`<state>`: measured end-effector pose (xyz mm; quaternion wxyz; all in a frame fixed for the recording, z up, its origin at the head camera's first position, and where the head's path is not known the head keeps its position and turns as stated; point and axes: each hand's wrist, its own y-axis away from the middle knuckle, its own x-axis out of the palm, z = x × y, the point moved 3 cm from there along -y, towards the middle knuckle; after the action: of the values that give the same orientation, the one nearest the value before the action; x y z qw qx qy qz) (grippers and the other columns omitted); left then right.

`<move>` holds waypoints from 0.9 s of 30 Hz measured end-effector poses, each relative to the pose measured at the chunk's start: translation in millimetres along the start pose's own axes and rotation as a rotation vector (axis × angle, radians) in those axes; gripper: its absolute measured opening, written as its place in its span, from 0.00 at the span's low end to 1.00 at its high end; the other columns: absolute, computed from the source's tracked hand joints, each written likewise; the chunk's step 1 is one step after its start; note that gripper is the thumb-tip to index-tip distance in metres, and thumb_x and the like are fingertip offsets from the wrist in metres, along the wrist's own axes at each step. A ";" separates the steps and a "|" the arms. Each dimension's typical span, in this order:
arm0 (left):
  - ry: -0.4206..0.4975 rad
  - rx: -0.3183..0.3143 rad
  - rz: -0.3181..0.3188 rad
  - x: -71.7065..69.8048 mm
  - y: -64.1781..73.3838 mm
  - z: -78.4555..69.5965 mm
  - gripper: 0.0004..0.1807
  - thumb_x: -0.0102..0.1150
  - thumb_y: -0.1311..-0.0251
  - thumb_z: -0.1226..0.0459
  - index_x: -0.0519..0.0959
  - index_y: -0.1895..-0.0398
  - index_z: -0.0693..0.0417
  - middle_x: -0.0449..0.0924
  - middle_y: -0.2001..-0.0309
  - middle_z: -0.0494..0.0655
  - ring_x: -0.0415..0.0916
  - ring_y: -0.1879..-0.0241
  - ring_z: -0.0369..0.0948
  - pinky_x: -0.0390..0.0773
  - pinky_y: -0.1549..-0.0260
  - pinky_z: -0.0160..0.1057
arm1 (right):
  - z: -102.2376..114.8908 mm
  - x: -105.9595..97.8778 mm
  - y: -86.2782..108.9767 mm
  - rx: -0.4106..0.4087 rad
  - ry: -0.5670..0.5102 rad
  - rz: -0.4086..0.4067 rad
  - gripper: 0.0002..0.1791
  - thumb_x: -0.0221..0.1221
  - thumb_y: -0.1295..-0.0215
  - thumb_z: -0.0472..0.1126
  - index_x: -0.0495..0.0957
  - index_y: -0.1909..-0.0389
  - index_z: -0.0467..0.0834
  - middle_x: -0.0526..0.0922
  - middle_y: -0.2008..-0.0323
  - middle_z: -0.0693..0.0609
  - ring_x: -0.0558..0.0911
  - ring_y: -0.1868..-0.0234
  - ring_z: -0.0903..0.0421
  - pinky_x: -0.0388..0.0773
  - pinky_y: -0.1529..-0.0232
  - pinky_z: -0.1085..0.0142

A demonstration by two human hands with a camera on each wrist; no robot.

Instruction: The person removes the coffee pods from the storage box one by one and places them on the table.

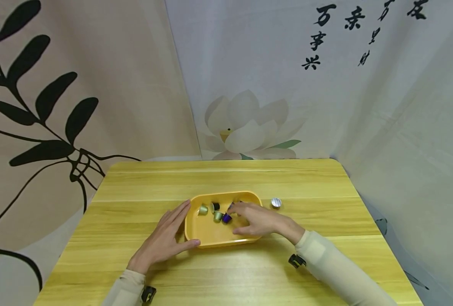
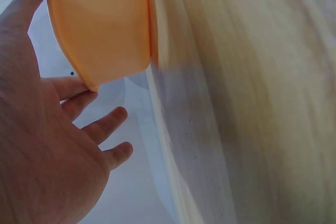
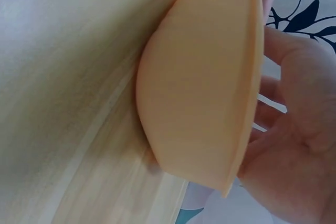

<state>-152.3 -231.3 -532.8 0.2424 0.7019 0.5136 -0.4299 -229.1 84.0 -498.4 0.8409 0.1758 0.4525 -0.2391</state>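
Note:
A yellow tray (image 1: 211, 239) on the table holds several small coffee capsules. Among them are a pale green capsule (image 1: 203, 209), a black capsule (image 1: 215, 207), a second green one (image 1: 218, 216) and a purple capsule (image 1: 226, 218). My left hand (image 1: 165, 240) rests at the tray's left end, its fingers and thumb spread along the rim. My right hand (image 1: 254, 219) reaches over the right side into the tray, thumb apart from the fingers, fingertips right by the purple capsule. Its fingertips are hidden behind the tray wall (image 3: 199, 87) in the right wrist view.
One capsule with a silver lid (image 1: 276, 203) stands on the wooden table (image 1: 226, 280), just right of the tray. Behind the table hangs a printed curtain (image 1: 249, 63) with a lotus and dark characters.

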 end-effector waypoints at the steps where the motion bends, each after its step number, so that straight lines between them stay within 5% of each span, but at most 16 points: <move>1: 0.001 0.001 0.000 0.0 -0.2 -0.1 0.66 0.72 0.33 0.30 0.48 0.04 0.49 0.45 0.05 0.45 0.54 0.08 0.55 0.51 0.11 0.74 | -0.5 1.2 0.0 0.006 0.000 0.007 0.32 0.69 0.19 0.51 0.78 0.22 0.42 0.80 0.21 0.43 0.77 0.18 0.41 0.76 0.16 0.44; 13: 0.006 0.008 -0.007 0.2 -0.4 0.6 0.66 0.72 0.33 0.31 0.49 0.05 0.49 0.45 0.05 0.44 0.54 0.08 0.56 0.51 0.12 0.75 | -2.2 5.8 -6.0 0.017 0.023 0.034 0.31 0.69 0.19 0.51 0.78 0.22 0.43 0.80 0.21 0.44 0.73 0.15 0.40 0.68 0.11 0.43; 27: 0.001 0.007 -0.007 1.0 0.2 1.3 0.66 0.72 0.33 0.31 0.48 0.04 0.48 0.45 0.05 0.43 0.56 0.09 0.56 0.51 0.11 0.75 | -4.6 5.2 -19.9 -0.009 0.041 0.036 0.28 0.69 0.19 0.48 0.80 0.24 0.42 0.84 0.27 0.46 0.82 0.24 0.46 0.80 0.20 0.48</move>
<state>-152.4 -231.9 -534.3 0.2381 0.7011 0.5146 -0.4324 -240.9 68.7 -506.8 0.8364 0.1850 0.4673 -0.2185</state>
